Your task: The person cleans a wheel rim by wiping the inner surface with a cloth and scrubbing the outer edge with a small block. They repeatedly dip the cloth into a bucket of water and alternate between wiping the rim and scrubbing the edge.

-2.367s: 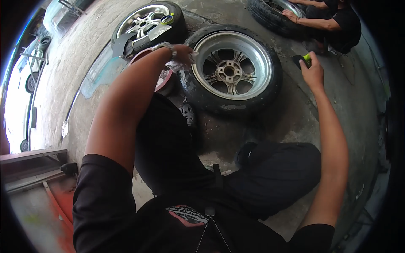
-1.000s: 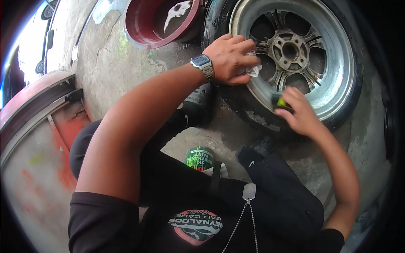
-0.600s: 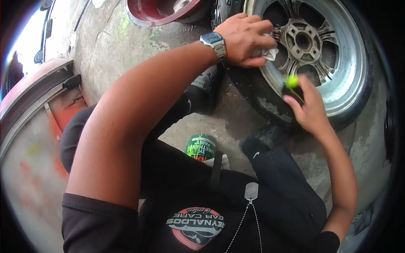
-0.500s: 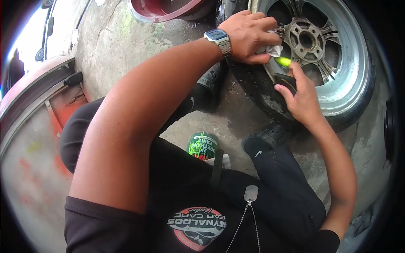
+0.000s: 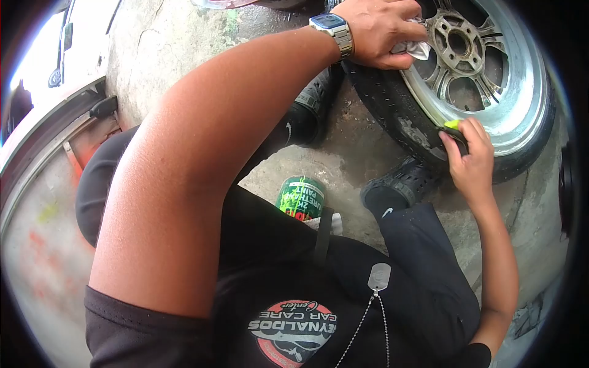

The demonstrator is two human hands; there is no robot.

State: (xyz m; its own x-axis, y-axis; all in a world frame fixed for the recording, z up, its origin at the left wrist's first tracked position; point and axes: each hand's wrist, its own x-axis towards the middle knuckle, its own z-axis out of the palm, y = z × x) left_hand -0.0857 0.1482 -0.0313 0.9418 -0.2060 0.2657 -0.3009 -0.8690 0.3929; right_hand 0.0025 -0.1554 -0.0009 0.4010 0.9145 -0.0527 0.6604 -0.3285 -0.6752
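My left hand [image 5: 383, 30], with a metal-banded watch [image 5: 334, 30] on its wrist, is closed round a crumpled white cloth or tissue [image 5: 418, 49] at the upper left rim of a wheel. The wheel's spoked alloy rim [image 5: 512, 126] is scuffed and sits in a black tyre [image 5: 392, 107]. At the lower edge of the rim, my right hand [image 5: 473, 156] pinches a small black and bright yellow-green thing [image 5: 453, 124]. Its kind is partly hidden by my fingers. It lies where the rim meets the tyre.
A green can of urethane paint [image 5: 302, 197] stands on the concrete floor [image 5: 276, 162] between my legs. At the left is a large curved panel [image 5: 52, 202] with reddish patches. Part of a reddish basin [image 5: 230, 3] shows at the top. My black shoes [image 5: 392, 190] are close to the tyre.
My right hand has moved down and right along the rim with the yellow-green and black thing. My left hand has shifted slightly up and right, still holding the white cloth or tissue.
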